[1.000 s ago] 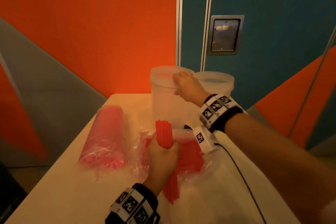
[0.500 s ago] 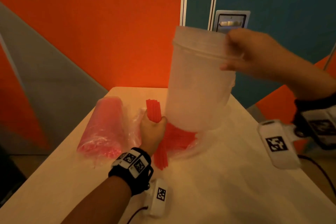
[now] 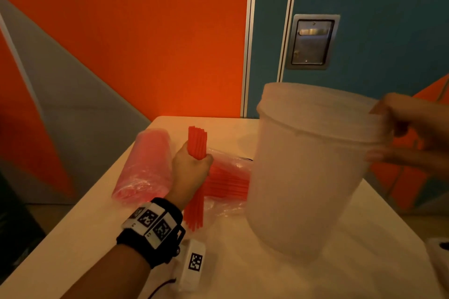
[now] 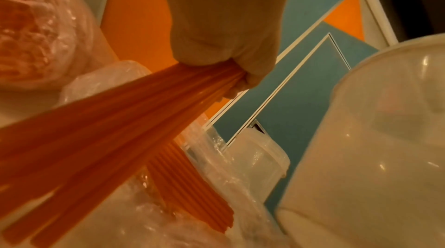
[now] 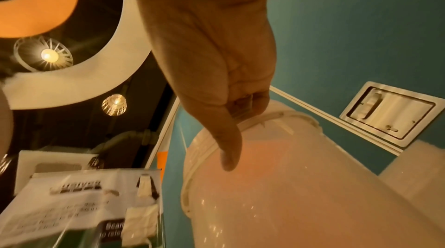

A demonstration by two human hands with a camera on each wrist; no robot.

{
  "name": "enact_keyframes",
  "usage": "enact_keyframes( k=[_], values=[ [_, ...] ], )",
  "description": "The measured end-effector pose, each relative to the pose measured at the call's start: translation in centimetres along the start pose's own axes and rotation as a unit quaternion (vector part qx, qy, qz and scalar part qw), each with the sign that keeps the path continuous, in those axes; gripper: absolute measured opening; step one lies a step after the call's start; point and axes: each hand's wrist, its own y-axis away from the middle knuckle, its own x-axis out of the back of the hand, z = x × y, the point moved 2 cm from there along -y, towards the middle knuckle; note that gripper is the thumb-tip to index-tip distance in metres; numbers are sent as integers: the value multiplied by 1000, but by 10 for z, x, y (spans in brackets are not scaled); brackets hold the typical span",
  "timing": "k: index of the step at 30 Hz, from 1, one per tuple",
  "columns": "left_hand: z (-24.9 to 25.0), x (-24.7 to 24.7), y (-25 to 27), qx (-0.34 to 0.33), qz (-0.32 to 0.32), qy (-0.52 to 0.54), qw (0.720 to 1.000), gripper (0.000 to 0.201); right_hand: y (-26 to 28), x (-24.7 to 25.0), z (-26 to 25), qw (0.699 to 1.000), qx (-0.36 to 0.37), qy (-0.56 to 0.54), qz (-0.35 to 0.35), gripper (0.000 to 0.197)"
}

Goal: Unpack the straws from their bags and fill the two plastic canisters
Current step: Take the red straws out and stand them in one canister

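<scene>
Straws [image 3: 197, 142], red bunch, frame centre: left hand [image 3: 190, 172] fisted round them. Right hand [image 3: 410, 133] pinches canister [image 3: 308, 167] rim, right of frame.

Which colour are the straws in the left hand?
Red-orange straws in the left hand; head view shows best.

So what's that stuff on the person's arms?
The left wrist wears a black band with white square tags printed with black patterns. A small white box with the same kind of pattern hangs below it, with a thin black cable. Both arms are bare, without sleeves.
</scene>
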Motion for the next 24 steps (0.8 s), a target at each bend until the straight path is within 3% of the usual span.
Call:
enact_keyframes(
  k=[3,6,10,16,20,24],
  values=[
    [-2,-2,-20,-31,-26,-157,987,17,12,12,10,999,0,-21,-31,29],
    [-11,-7,-33,-28,-131,-342,930,23,9,0,12,998,-1,-11,-60,25],
    [-29,1,-32,28,-216,-416,883,18,-1,-41,24,998,-4,22,-66,28],
    [-33,29,-19,27,-172,-471,865,12,-25,-87,36,996,-90,23,-12,48],
    [-32,51,-8,29,-148,-510,847,11,-44,-107,27,993,-117,28,-1,31],
    [-29,69,9,67,-148,-515,842,11,-62,-116,20,993,-110,29,11,32]
  ],
)
